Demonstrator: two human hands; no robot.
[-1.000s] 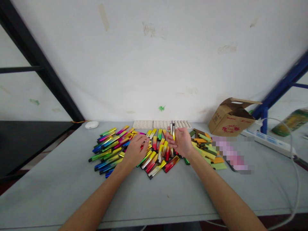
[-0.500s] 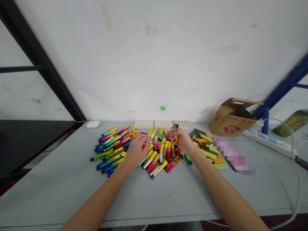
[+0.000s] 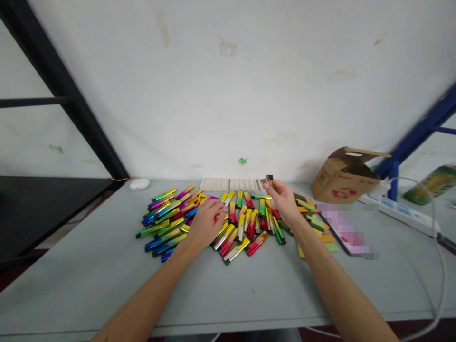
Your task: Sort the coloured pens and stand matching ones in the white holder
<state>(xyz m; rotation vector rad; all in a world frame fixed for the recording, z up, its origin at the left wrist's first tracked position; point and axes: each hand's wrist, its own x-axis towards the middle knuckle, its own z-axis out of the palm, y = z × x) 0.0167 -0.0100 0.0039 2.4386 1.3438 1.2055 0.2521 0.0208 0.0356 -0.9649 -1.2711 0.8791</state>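
Upright in the fingers of my right hand (image 3: 281, 197) is a lighter (image 3: 270, 179), its dark metal top showing above the fingertips. That hand is at the right end of a row of white gridded trays (image 3: 244, 184) by the wall. My left hand (image 3: 207, 219) rests low over the middle of the pile, fingers curled round a reddish lighter (image 3: 216, 216) that is mostly hidden. Shiny lighters in blue, green and yellow (image 3: 167, 240) spread to its left. Red and yellow ones (image 3: 258, 243) lie between the hands.
Green and orange flat pieces (image 3: 315, 222) lie beside my right forearm. Beyond them are a blurred pink phone (image 3: 344, 230), an open cardboard box (image 3: 344, 183) and a white power strip (image 3: 402, 213) with a cable. A white earbud case (image 3: 139, 184) sits at the back left.
My right hand has moved away and to the right with its lighter, from above the pile to the trays' right end. My left hand stays nearly in place.
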